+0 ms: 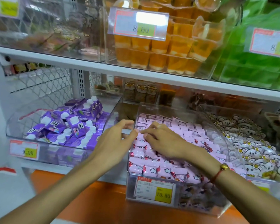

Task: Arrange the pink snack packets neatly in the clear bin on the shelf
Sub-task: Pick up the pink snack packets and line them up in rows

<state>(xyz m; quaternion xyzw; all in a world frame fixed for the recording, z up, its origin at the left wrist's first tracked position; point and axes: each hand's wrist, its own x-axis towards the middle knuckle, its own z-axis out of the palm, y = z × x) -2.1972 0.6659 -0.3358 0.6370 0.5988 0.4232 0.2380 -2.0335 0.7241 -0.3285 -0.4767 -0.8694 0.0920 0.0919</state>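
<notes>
Head view recorded the clear bin (217, 131) at lower centre-right of the frame, on the shelf (81, 63), filled with pink snack packets (181, 139). Left hand (115, 143) rested at the bin's left wall, fingers loosely curled, holding nothing. Right hand (162, 141) lay on the packets, fingertips pressing them.

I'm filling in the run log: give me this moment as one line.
phase: arranging | left hand: at clear bin left wall, holding nothing | right hand: fingers on pink snack packets | packets: in bin
</notes>
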